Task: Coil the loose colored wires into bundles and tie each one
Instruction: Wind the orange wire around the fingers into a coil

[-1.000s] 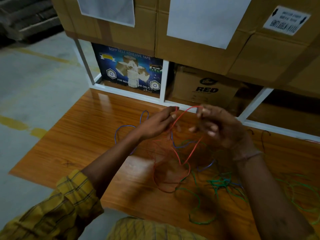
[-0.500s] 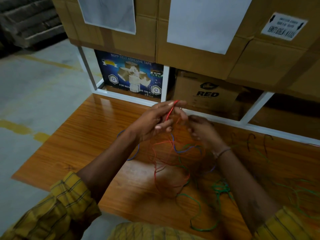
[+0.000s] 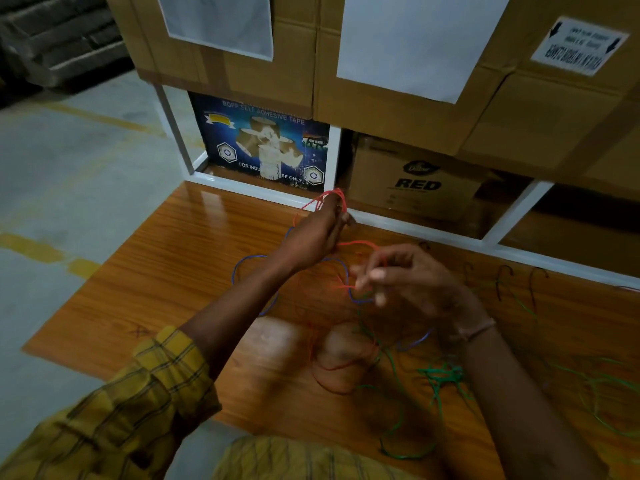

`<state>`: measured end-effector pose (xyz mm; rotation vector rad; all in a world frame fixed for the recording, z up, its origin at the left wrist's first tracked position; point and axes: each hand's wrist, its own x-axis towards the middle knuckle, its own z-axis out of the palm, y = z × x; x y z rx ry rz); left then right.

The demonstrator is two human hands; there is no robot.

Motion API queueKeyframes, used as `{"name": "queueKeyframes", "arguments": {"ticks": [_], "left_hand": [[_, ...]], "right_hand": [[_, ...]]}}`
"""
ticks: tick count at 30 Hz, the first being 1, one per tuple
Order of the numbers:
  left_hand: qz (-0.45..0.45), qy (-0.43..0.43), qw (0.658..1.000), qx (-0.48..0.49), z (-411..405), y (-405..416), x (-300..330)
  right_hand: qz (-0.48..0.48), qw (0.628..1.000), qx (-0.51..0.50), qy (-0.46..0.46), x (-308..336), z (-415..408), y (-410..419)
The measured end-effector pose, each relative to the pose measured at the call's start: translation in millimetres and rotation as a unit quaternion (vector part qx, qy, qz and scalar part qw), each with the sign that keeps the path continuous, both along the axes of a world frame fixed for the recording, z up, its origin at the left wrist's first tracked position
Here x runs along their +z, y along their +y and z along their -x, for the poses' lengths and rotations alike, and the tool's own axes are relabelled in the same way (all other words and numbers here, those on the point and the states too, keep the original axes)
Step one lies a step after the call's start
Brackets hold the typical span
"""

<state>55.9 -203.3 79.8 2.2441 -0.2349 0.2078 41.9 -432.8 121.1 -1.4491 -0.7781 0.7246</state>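
Coiling: red wire is being wound into loops, judged the step in hand; no finished bundle is showing anywhere in view
Table [image 3: 145,292]: wooden top is carrying all the loose wire, giving a flat place to lay each bundle once tied; shelf frame and cardboard boxes [image 3: 398,81] are standing just behind it
Green wires [image 3: 443,375]: lying tangled at the near right, well apart from the raised coil; best left alone until the red one is tied, I judge
Blue wire [image 3: 242,271]: curving on the table under the left forearm and crossing the red strand near the right hand; risk is that it is getting dragged into the coil, so it should be shaken clear before each wrap
Left hand [image 3: 315,237]: raised toward the shelf, fingers curled round the red loops at their tips; acting as the former, so it should be holding steady to keep the loops even
Right hand [image 3: 412,282]: lower and nearer, fingers pinching the trailing red strand; blurred, so the exact pinch is hard to read; should be feeding with light tension
Red wire [image 3: 329,197]: looping over the left fingertips, running down to the right hand, with slack resting on the table; enough tail should be kept back for the tie
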Motion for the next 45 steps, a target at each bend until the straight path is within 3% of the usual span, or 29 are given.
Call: {"name": "queueKeyframes", "arguments": {"ticks": [3, 5, 9, 15, 19, 26, 30, 33, 35, 38, 41, 45], "left_hand": [[0.003, 0.042, 0.999, -0.018, 7.4, 5.8, 6.4], [0.057, 0.097, 0.992, -0.065, 16.5, 6.9, 13.5], [0.211, 0.199, 0.942, -0.167, 32.3, 5.3, 31.6], [0.374, 0.232, 0.86, -0.257, 37.7, -0.7, 47.4], [0.499, 0.182, 0.819, -0.216, 31.7, -4.3, 50.5], [0.564, 0.103, 0.808, -0.135, 16.1, -6.8, 61.3], [0.47, 0.062, 0.878, -0.064, 1.2, 4.2, 56.7], [0.304, 0.032, 0.952, -0.017, 0.5, 10.0, 47.1], [0.152, 0.017, 0.988, -0.009, 2.0, 16.0, 38.1], [0.003, 0.028, 0.999, -0.027, 6.8, 23.5, 22.8], [0.019, 0.084, 0.994, -0.069, 21.2, 23.4, 21.4], [0.174, 0.17, 0.959, -0.145, 42.2, 16.6, 37.9]], "right_hand": [[-0.125, 0.983, -0.047, 0.128, 5.1, -16.1, -9.9], [-0.14, 0.972, -0.088, 0.164, 10.7, -27.5, -14.1], [-0.095, 0.969, -0.19, 0.123, 17.1, -52.6, -11.4], [0.029, 0.956, -0.292, 0.021, -18.5, -64.6, 18.9], [0.011, 0.957, -0.277, 0.082, -41.6, -46.6, 37.5], [-0.002, 0.958, -0.134, 0.253, -75.4, 4.2, 56.1], [0.086, 0.97, -0.008, 0.226, -73.2, 25.7, 49.1], [0.149, 0.978, 0.047, 0.138, -49.5, 33.7, 38.9], [0.164, 0.985, 0.056, 0.027, -26.3, 31.3, 27.0], [0.147, 0.986, -0.023, -0.08, 15.1, 19.3, 6.8], [0.008, 0.99, -0.14, -0.032, 38.9, 0.7, -12.9], [-0.121, 0.965, -0.206, 0.112, 33.9, -29.8, -18.8]]}}
